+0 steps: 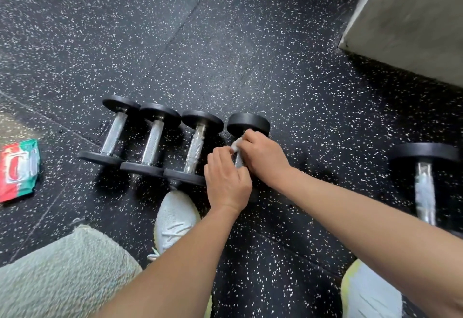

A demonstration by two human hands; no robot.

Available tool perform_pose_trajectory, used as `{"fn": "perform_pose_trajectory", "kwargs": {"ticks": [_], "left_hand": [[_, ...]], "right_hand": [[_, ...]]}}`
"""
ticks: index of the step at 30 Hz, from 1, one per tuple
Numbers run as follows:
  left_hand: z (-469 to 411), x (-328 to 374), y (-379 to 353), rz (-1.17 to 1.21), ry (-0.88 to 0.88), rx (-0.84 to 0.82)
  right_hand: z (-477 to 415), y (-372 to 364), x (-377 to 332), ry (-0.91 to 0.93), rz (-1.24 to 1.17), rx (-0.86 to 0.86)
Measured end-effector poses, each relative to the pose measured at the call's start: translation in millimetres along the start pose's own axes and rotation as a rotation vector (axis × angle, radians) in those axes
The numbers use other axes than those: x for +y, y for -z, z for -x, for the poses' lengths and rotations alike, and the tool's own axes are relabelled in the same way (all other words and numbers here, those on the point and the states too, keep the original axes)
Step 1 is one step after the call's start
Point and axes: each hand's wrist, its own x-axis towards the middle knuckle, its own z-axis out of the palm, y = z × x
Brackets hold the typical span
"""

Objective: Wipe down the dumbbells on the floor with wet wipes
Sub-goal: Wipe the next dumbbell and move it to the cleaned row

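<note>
Your left hand (pixel 226 182) and right hand (pixel 263 158) both curl their fingers around the white wet wipe (pixel 236 146), pressed on the handle of the fourth dumbbell (pixel 248 123). Three more dumbbells (pixel 152 139) lie just left; the wipe pack (pixel 18 169) sits far left.

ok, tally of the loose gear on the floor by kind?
Dumbbells: 5, four in a row, one apart at right
Wet wipes pack: 1
Wipe: 1, held on the fourth dumbbell by left hand and right hand
Total: 7
</note>
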Motion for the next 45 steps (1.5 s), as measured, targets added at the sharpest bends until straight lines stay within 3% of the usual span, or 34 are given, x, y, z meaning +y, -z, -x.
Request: {"fn": "perform_pose_trajectory", "kwargs": {"ticks": [4, 9, 15, 21, 27, 29, 33, 36, 43, 45], "left_hand": [[-1, 2, -1, 0.016, -0.005, -0.003], [1, 3, -1, 0.061, -0.003, 0.017], [4, 6, -3, 0.079, 0.013, 0.011], [2, 2, 0, 0.146, 0.039, 0.008], [3, 2, 8, 0.181, 0.103, -0.112], [12, 0, 18, 0.099, 0.104, -0.179], [42, -14, 48, -0.395, -0.086, -0.159], [50, -17, 57, -0.555, -0.056, -0.165], [44, -19, 59, -0.621, -0.062, -0.192], [36, -17, 62, -0.651, -0.055, -0.233]], "right_hand": [[1, -2, -5, -0.107, -0.045, 0.043], [16, 9, 6, 0.129, -0.061, -0.076], [4, 9, 8, -0.062, -0.166, 0.055], [33, 17, -5, 0.113, -0.198, -0.076], [7, 19, -4, -0.173, -0.194, 0.063], [6, 25, -8, -0.176, -0.172, 0.031], [20, 33, -13, -0.032, -0.108, -0.085], [37, 29, -21, 0.093, -0.11, -0.145], [8, 38, -22, -0.205, -0.102, -0.054], [13, 37, -24, -0.169, -0.111, -0.088]]}}
